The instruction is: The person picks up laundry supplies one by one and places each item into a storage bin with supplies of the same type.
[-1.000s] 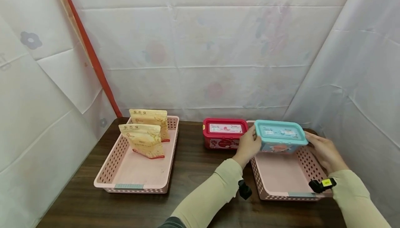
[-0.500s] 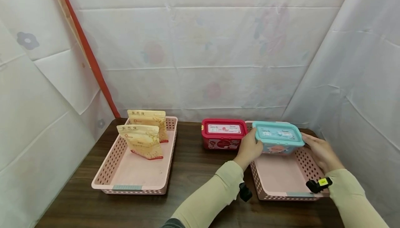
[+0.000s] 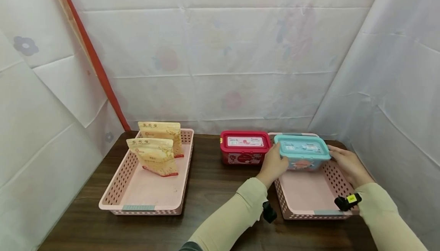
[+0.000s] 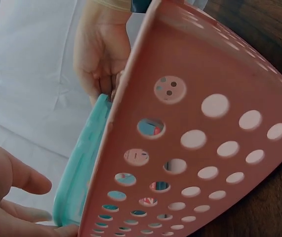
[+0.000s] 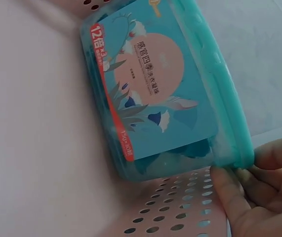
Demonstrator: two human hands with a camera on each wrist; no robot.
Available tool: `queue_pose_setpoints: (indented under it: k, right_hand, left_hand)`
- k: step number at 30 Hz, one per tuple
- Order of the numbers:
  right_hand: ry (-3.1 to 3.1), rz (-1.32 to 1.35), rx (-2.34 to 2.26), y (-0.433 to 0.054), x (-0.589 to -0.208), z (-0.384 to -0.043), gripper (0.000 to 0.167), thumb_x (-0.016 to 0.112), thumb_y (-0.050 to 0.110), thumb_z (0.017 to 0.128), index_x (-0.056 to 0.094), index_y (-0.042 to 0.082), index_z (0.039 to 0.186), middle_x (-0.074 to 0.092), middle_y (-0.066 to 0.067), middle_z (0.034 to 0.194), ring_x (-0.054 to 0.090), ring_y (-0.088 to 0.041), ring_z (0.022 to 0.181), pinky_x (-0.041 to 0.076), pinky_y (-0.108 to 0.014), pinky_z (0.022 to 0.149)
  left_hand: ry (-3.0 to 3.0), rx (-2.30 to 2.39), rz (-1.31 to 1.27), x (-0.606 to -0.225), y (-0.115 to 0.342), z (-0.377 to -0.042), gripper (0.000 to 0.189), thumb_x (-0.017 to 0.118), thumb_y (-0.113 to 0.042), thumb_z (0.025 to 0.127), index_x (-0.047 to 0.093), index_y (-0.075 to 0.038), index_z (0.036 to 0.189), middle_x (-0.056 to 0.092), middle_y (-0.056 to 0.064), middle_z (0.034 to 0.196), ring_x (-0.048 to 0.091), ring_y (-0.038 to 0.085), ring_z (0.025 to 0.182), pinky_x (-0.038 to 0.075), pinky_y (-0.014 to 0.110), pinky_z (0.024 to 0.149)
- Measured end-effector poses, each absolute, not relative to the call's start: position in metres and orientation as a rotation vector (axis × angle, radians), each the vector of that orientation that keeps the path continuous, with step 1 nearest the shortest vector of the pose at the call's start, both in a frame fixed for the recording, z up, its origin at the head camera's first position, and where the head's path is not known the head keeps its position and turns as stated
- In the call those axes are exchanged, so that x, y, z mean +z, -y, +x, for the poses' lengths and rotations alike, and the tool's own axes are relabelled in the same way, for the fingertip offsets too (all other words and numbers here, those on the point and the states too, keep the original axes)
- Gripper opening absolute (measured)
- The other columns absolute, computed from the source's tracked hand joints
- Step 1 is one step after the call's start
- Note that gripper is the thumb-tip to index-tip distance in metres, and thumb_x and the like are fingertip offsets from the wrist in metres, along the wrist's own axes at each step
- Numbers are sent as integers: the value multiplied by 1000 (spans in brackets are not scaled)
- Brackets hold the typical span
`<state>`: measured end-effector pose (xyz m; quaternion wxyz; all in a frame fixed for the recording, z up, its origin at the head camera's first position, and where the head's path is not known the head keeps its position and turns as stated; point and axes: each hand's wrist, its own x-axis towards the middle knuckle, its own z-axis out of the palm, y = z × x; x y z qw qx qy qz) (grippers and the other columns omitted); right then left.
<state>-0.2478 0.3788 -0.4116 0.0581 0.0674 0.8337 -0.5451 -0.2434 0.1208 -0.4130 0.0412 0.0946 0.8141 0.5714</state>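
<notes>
A turquoise-lidded plastic box of laundry pods [image 3: 302,148] is at the back end of the right pink basket [image 3: 306,190], held by both hands. My left hand [image 3: 273,165] grips its left end at the lid's edge. At the opposite end, my right hand [image 3: 350,165] pinches the lid rim, the thumb on top and fingers beneath, as the right wrist view shows. The box's lower part [image 5: 150,84] is inside the basket; whether it touches the floor I cannot tell. A similar red box [image 3: 245,148] stands on the table just left of that basket.
Another pink basket [image 3: 151,193] stands on the left, holding two yellow pouches [image 3: 154,157] upright towards its back. Dark wood table [image 3: 220,193] lies between the baskets. White sheets [image 3: 213,52] hang behind and on both sides.
Both hands and the turquoise box have come slightly left and down in the head view, the box sitting lower into the basket. The whole scene also drifts a little left.
</notes>
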Motion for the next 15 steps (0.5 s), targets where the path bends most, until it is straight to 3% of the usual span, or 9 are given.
queue_pose_setpoints:
  k: [8,15]
  right_hand:
    - [-2536,165,-1556,-377,-409,-245,58,27,24,111,9,-7,156,14,-36,158,21,-47,144,30,-56,112]
    - [-2604,204,-1470,-372,-402,-243,58,28,25,110,11,-7,156,15,-37,157,23,-49,143,31,-58,111]
  left_hand:
    - [-2565,1632,412,-415,-116,-244,60,55,-10,96,38,1,153,38,13,156,29,22,146,30,36,116]
    - [-2543,1570,494,-415,-113,-243,69,56,-20,97,27,2,156,24,17,162,21,26,149,27,36,117]
